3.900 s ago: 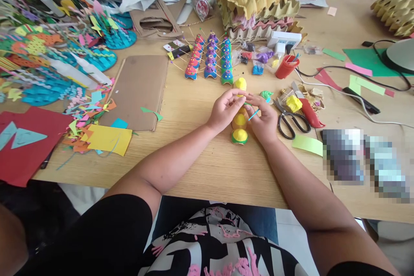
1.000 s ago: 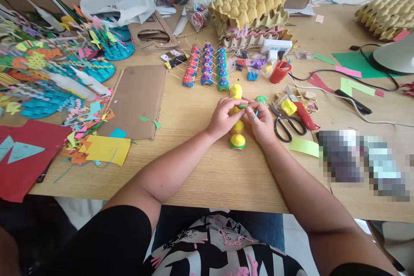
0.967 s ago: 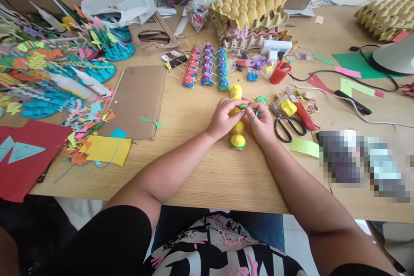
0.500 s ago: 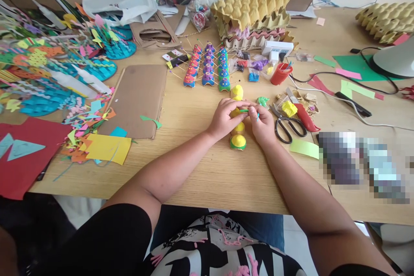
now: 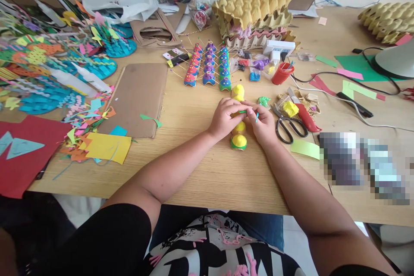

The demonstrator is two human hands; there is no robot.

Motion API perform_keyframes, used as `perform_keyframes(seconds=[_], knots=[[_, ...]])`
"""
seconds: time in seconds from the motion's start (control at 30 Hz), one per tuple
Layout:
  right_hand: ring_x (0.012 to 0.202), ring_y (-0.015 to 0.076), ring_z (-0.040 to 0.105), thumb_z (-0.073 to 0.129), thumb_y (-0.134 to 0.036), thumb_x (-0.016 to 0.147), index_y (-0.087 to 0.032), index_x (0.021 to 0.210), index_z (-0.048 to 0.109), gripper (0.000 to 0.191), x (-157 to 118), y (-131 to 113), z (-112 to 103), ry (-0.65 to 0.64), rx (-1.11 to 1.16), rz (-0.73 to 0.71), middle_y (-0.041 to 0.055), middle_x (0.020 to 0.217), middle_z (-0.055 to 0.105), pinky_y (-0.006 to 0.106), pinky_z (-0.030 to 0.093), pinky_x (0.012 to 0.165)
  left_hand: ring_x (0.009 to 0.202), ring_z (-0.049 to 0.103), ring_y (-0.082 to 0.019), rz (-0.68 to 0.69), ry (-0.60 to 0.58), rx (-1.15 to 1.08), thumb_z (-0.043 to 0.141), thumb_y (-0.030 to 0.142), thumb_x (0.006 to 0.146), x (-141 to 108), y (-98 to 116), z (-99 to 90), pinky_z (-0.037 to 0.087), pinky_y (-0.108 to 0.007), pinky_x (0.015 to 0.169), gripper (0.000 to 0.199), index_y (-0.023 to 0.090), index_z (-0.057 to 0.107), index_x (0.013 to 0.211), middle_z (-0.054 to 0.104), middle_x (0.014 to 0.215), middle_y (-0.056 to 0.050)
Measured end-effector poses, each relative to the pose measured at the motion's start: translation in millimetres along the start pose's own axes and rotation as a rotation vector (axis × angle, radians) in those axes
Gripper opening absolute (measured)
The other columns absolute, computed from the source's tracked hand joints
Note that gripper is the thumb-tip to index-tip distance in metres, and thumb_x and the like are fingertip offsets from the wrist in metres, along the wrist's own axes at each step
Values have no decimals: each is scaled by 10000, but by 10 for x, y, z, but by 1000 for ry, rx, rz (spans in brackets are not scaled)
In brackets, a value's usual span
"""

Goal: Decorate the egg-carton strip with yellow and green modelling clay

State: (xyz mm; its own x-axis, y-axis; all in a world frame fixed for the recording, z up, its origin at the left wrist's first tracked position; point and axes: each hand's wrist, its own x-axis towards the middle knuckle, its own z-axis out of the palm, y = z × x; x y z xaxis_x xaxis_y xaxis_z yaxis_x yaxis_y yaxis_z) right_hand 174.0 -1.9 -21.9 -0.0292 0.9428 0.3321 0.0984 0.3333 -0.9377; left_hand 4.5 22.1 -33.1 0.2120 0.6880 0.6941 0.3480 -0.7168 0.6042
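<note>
My left hand (image 5: pixel 226 116) is closed, thumb and fingers pinching a small strip of green modelling clay (image 5: pixel 242 112). Fingertips of my right hand (image 5: pixel 263 124) meet it there, and a thin blue stick (image 5: pixel 257 117) pokes out of the right-hand grip. Beneath both hands lies an egg-carton strip (image 5: pixel 239 141) with yellow-covered bumps and a green rim; its middle is partly hidden. A lump of green clay (image 5: pixel 263 101) sits just beyond my right hand. To the right are black-handled scissors (image 5: pixel 291 128) and a yellow clay lump (image 5: pixel 290 108).
Three decorated egg-carton strips (image 5: pixel 208 67) with sticks stand behind. Stacked egg trays (image 5: pixel 252 6), a red cup (image 5: pixel 282 73) and a red-handled cutter (image 5: pixel 307 117) are on the table. At left lie cardboard (image 5: pixel 137 99), paper scraps (image 5: pixel 108 146) and glue bottles (image 5: pixel 69 81).
My hands stay over the yellow strip, with small finger shifts. The blue stick shows a little more and tilts slightly differently in my right hand.
</note>
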Motion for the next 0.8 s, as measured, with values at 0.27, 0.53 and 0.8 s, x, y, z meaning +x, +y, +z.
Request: perform_keyframes(seconds=[0.27,0.53,0.8], knots=[[770,182,628,678,-799,906,-254,743,654,569,9,-4,12,67,-124,-34,-4,755,676,387,603,860,1043,711,-200,62,22,-28,797,241,977,0,28,6,550,-366,987,168,243,833,1141,840,1079,-39],[931,256,781,671,-766,936,-272,790,761,522,2,-13,15,54,-84,-47,32,907,834,467,641,977,1002,709,-202,47,33,-16,816,321,969,3,27,0,557,-383,956,131,244,852,1068,835,1000,-33],[929,249,786,716,-754,912,-277,724,714,513,4,-3,19,58,-45,-14,26,902,836,478,635,1014,978,695,-199,-36,22,-10,867,313,921,0,0,8,564,-379,944,122,278,881,1037,819,928,-17]])
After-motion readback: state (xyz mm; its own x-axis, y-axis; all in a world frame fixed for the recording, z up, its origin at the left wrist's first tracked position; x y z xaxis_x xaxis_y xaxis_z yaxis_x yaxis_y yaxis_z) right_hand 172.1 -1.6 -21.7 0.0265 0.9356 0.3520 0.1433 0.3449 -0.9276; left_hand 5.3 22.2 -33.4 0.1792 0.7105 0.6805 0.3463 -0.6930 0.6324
